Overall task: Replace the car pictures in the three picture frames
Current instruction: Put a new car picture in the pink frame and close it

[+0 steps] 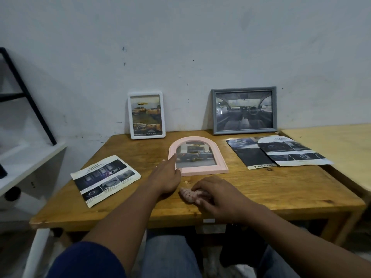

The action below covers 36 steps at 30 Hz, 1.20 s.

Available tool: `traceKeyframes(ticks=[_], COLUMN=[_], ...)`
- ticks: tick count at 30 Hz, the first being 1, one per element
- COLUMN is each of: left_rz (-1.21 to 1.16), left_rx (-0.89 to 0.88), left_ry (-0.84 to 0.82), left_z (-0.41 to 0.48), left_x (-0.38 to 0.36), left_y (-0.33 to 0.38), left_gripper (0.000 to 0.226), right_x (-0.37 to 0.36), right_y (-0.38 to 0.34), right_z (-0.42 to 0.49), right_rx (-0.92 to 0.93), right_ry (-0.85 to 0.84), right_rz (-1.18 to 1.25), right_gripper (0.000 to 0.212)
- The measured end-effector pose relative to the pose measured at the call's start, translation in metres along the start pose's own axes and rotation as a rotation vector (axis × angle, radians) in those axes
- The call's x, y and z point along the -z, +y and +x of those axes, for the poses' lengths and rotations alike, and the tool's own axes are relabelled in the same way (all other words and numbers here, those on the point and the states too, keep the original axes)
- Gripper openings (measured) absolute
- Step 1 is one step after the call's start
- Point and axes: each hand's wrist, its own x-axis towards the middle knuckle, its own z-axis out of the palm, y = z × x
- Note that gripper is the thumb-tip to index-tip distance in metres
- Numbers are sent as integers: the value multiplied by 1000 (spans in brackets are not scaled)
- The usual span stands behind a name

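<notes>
**Three frames, one of them flat on the table (261,187) under the left hand (167,177)**

Two of the frames stand at the back of the wooden table and lean on the wall (180,47). The white frame (145,94) is at the back left, upright, and shows yellow pickup trucks. The grey frame (244,89) is at the back right, in wide format, and shows the inside of a car. The pink frame (202,169), with a round arched top, lies flat in the middle of the table with a dark pickup truck behind its glass.

The left hand lies on the left side of the pink frame. Its fingers are stretched out along the rim and onto the glass, and the thumb is at the lower left corner; it does not close around anything. The right hand (216,195) rests near the front edge, just beside the left wrist. Its fingers curl over a small pink piece (187,195), which is too blurred for me to tell what it is.

Loose printed sheets lie flat on the table. A safety sheet (105,179) is on the left, well apart from the pink frame. On the right a dark sheet (247,153) lies partly under an arched sheet (291,153), which is cut with a round top.

A white shelf (30,157) stands to the left of the table, and a second table (331,141) touches it on the right.
</notes>
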Motion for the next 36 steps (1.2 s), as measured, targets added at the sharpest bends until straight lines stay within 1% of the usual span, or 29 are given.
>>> traceKeyframes(ticks=[2, 5, 7, 11, 15, 18, 20, 22, 24, 26, 28, 31, 33, 35, 36], left_rz=[-9, -49, -59, -113, -137, -172, -172, -163, -112, -89, -75, -57, -63, -89, -109], left_rx=[-10, -27, -31, 5, -7, -51, -77, -82, -109, -108, -85, -59, -75, -92, -85], left_ry=[39, 89, 121, 159, 199, 225, 238, 238, 218, 195, 188, 194, 201, 216, 233], left_z=[6, 21, 33, 58, 86, 96, 96, 94, 94, 95, 95, 96, 97, 96, 95], left_x=[2, 9, 14, 19, 16, 7, 1, -3, -4, -4, -4, -4, -5, -6, -6], left_y=[0, -1, -1, -4, -11, -17, -19, -19, -18, -17, -16, -14, -15, -16, -16], left_gripper=[65, 64, 64, 67, 71, 73, 76, 81, 85, 87, 85, 80, 79, 76, 75], right_x=[6, 31, 50, 71, 55, 29, 9, -6, -15, -18, -18, -15, -18, -23, -26], right_y=[4, 17, 32, 69, 93, 103, 106, 108, 113, 119, 121, 118, 113, 104, 97], right_z=[11, 40, 66, 125, 186, 217, 221, 214, 205, 202, 201, 195, 187, 181, 178], right_rx=[-74, -217, -286, -359, -343, -267, -177, -69, -14, -32, -93, -199, -273, -318, -320], right_ry=[2, -14, 21, 65, 48, 27, -36, -68, -62, -34, -9, -20, -62, -67, -37], right_rz=[84, 293, 308, 214, 123, -36, -137, -162, -154, -151, -180, -333, -424, -390, -318], right_gripper=[31, 29, 30, 27, 25, 26, 29, 35, 42, 42, 40, 41, 50, 63, 60])
